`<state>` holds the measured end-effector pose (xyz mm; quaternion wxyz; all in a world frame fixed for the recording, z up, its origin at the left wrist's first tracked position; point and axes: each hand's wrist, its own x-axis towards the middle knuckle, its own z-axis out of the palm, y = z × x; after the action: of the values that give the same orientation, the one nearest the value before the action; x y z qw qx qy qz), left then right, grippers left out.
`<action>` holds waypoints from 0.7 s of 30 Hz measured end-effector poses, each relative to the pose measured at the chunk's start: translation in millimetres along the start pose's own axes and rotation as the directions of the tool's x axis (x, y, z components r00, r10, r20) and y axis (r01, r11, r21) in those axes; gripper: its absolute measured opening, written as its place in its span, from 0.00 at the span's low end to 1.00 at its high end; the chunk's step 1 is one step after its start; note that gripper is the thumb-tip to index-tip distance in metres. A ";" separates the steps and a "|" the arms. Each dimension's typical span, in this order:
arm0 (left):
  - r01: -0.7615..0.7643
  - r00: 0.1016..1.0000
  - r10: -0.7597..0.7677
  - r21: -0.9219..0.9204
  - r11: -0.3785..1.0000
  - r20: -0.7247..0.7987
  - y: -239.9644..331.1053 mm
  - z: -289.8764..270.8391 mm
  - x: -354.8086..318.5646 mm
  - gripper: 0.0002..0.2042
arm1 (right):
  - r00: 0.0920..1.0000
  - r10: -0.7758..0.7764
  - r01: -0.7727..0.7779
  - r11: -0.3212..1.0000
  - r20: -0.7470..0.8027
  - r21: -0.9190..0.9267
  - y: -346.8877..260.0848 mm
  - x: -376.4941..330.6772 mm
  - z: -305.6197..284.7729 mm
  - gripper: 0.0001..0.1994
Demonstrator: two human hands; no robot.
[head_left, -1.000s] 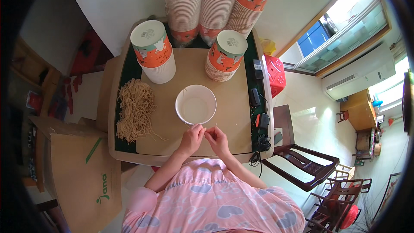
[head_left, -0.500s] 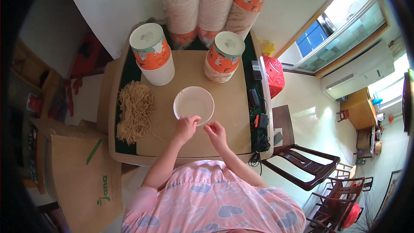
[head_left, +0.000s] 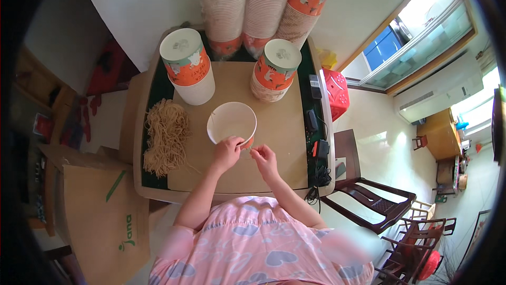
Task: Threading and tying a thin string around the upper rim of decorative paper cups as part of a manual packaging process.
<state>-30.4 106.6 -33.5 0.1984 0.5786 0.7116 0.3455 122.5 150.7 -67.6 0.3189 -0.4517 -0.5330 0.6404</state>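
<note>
At the near middle of the worktop (head_left: 274,142), the left hand (head_left: 227,153) is gripping the near rim of an empty white paper bowl (head_left: 232,122), while the right hand (head_left: 264,158) is pinching something too small to tell, just beside it.

A white paper bowl (head_left: 232,121) with an orange outside stands upright, seemingly empty, its near rim under the left hand's (head_left: 226,153) fingers.

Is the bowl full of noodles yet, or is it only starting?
Only starting. The round white paper bowl looks empty. The left hand grips its near rim; the right hand pinches something small I can't make out. The tan pile of dry noodles lies loose on the wooden table, left of the bowl.
</note>
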 end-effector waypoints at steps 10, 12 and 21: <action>0.125 0.988 -0.094 -0.285 0.950 0.119 2.5 -18.3 -0.2 0.11 | 0.994 0.019 -0.020 1.000 0.104 0.007 -17.6 13.7 4.1 0.06; 0.129 0.987 -0.092 -0.308 0.943 0.132 6.8 -22.5 -0.7 0.12 | 0.993 0.037 -0.040 0.999 0.115 0.023 -21.7 13.5 3.8 0.06; 0.038 0.984 -0.009 -0.157 0.987 0.178 6.0 -25.7 -1.7 0.18 | 0.983 0.086 -0.086 0.996 0.161 -0.011 -17.4 14.8 0.4 0.06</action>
<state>-43.5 98.8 -11.8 0.3105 0.5807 0.6681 0.3465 115.2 167.6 -54.2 0.2461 -0.4218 -0.5383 0.6869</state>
